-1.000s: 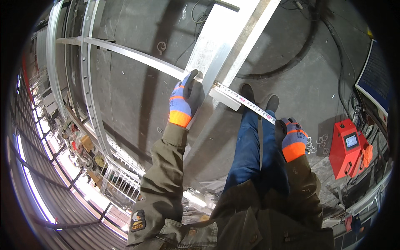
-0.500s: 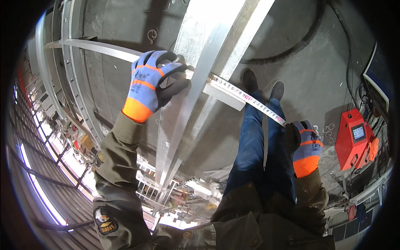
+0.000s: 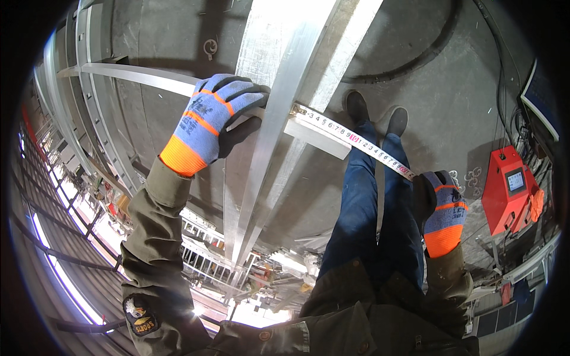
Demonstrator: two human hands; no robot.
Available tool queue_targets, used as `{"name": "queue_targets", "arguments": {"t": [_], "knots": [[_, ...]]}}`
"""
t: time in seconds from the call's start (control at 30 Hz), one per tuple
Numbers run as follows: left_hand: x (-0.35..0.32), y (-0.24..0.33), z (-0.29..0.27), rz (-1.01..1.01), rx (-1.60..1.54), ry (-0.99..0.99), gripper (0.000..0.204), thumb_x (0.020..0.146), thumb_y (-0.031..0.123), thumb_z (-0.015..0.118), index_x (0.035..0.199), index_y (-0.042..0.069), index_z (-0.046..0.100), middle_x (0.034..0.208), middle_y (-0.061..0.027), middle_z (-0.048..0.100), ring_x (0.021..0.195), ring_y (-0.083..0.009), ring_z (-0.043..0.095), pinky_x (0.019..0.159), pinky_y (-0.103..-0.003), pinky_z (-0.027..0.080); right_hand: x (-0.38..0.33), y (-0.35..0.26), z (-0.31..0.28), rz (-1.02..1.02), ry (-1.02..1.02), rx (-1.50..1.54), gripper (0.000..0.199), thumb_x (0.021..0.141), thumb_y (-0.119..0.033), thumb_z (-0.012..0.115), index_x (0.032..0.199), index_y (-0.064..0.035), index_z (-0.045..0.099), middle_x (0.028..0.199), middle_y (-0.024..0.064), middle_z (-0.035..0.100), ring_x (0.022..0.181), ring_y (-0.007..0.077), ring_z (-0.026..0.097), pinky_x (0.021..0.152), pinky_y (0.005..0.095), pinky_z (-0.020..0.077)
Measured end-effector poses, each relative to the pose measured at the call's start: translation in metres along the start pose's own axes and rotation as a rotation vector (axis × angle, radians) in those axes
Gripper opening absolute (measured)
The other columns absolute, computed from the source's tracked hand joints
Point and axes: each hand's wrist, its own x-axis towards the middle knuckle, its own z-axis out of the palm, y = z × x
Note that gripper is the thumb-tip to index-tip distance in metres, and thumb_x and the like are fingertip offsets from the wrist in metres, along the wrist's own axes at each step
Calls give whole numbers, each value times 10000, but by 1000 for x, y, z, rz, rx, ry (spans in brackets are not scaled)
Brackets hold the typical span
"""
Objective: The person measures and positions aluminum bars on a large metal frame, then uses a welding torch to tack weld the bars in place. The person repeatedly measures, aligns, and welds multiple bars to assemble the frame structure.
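We saw the tape (image 3: 356,141) drawn out straight, its metal end at the edge of the beam (image 3: 263,142) and its blade slanting across to the right hand (image 3: 442,204). That hand was closed, with the blade's far end running into it; we could not tell whether a case lay inside the palm. Just beside the blade, a short bar (image 3: 320,139) jutted from the beam's right side along part of the same span. On the beam's other side, the left hand (image 3: 208,118) was half curled over a thin bar (image 3: 139,76), the thumb apart from the fingers; we could not tell whether it gripped the metal or merely rested there. We judged the drawing-out and placing of the tape to be done and the reading to be in hand; the blade was not yet run back in, and we could make out no mark on the metal. The beam stood between the left hand and the tape's end, and the legs (image 3: 351,207) showed beneath the blade. Farther out we noted a broad pale plate (image 3: 270,35) beside the beam, a metal frame (image 3: 90,98) to the left, and, to the right, a red machine (image 3: 502,193) with an orange cloth (image 3: 536,204) against it. A black hose (image 3: 424,68) curved over the floor (image 3: 451,107), well apart from both hands.
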Motion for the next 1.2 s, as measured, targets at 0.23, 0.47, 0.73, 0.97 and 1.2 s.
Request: {"name": "queue_targets", "arguments": {"t": [0.23,0.47,0.73,0.97,1.2], "knots": [[-5,-5,7,86,25,5,439,824,137,789,1246,100,673,1277,-89,662,1203,-335,595,1048,-460,461,4,-4,-1,-41,42,-7,104,901,-96,724,995,-58,699,941,146,646,829,378,654,670,451,508],[-6,-6,7,110,17,31,440,826,132,789,1249,95,670,1274,-94,663,1190,-335,603,1027,-456,465,7,-3,1,-58,51,-2,94,899,-52,726,986,-47,690,903,151,637,796,375,647,662,436,496],[-7,-7,7,98,21,27,445,815,129,799,1242,97,676,1270,-97,656,1189,-342,595,1024,-463,461,5,-1,2,-69,75,2,81,909,-74,721,974,-43,685,908,149,638,805,373,642,663,448,503],[-5,-6,6,83,-10,23,467,818,124,798,1265,97,664,1272,-108,650,1185,-345,594,1029,-466,459,4,2,5,-52,56,31,98,907,-72,721,993,-37,689,925,153,643,815,371,646,675,442,509],[-2,5,-11,14,-226,23,402,863,134,780,1244,66,670,1261,-135,659,1171,-352,599,1031,-440,459,3,3,4,-72,83,0,86,918,-92,713,987,-45,694,920,153,642,814,371,648,662,447,501]]}}
